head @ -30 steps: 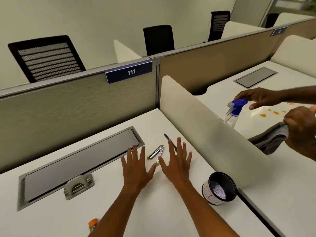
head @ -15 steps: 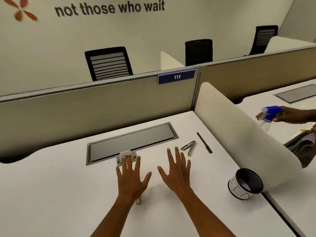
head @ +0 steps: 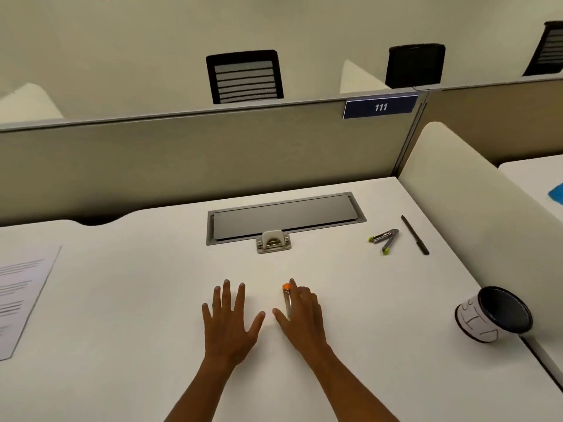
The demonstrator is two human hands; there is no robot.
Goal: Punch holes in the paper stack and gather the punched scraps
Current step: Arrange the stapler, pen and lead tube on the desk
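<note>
A small beige and metal hole punch [head: 273,242] sits at the front lip of the grey cable hatch [head: 286,216]. A printed paper sheet [head: 21,295] lies at the desk's far left, partly cut off. A clear tube with an orange cap [head: 286,300] lies on the white desk. My right hand [head: 300,318] is on it, thumb and forefinger either side, other fingers curled. My left hand [head: 230,322] rests flat beside it, fingers spread, holding nothing. A paper cup with a dark inside [head: 493,315] lies tipped at the right.
A metal tool with green tips [head: 385,239] and a dark pen [head: 415,236] lie at the back right. A rounded side divider [head: 475,208] bounds the desk on the right, and a partition numbered 111 [head: 380,107] at the back. Black chairs stand beyond.
The view has swung left, bringing the paper sheet in and losing the neighbour's hands and spray bottle. My right hand has come onto the orange-capped tube and its fingers have curled.
</note>
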